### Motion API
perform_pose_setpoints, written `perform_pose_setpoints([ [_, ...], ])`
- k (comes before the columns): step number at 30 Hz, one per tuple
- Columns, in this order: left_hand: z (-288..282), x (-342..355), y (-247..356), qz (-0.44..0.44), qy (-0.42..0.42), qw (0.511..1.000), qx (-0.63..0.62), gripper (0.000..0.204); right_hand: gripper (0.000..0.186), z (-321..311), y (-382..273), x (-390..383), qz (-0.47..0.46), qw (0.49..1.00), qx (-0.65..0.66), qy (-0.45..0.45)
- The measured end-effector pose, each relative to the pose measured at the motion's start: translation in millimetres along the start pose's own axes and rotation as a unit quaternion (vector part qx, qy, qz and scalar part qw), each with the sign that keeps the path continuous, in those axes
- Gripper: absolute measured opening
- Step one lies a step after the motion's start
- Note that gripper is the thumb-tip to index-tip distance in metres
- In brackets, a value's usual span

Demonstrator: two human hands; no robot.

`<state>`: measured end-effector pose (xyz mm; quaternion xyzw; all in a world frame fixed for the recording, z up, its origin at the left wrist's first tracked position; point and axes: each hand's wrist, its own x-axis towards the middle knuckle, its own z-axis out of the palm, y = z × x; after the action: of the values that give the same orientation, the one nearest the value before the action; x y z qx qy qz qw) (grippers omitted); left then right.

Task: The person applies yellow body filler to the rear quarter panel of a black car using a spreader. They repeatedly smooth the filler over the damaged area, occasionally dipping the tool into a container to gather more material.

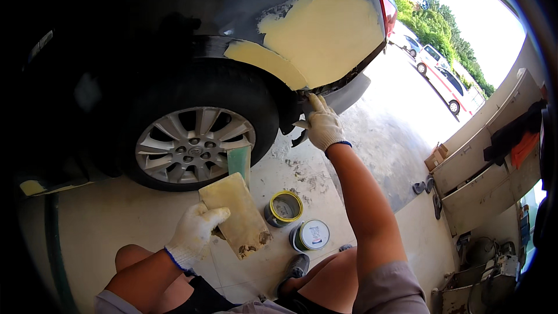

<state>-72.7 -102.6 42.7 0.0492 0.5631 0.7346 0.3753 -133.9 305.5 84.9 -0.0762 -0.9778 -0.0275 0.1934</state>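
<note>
A yellowish rectangular putty board [235,212] with dried brown smears at its lower corner is gripped in my gloved left hand [197,229], thumb on top. My gloved right hand [321,122] reaches to the lower edge of the car's rear panel, below the filler. Its fingers stretch up at that edge, with the thumb apart; no held tool shows. Pale yellow body filler [325,35] covers much of the dark car's rear quarter and runs along the wheel arch. A green flat strip [238,163] shows between the board and the wheel [195,148].
An opened tin [283,209] with a yellow rim and a lidded tin [314,235] stand on the floor near my foot [296,267]. The grey bumper [351,96] sits beyond my right hand. Cabinets [482,180] line the right side; vehicles are parked outside.
</note>
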Motion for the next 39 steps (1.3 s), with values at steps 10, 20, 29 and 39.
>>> perform_pose_setpoints([
  [10,-3,-12,6,-0.017,-0.024,1.0,-0.007,0.029,0.049,27,-3,17,0.026,1.0,0.017,-0.001],
  [20,2,-12,8,0.012,-0.071,0.997,0.017,0.028,0.045,29,-1,11,0.036,0.998,0.024,0.053],
  [29,6,-4,-7,-0.036,-0.06,0.998,0.003,0.032,0.089,16,-39,26,0.257,0.96,0.107,0.015],
  [39,-2,-25,-5,-0.008,-0.11,0.992,0.062,0.027,0.022,36,-14,16,0.145,0.952,0.256,0.083],
])
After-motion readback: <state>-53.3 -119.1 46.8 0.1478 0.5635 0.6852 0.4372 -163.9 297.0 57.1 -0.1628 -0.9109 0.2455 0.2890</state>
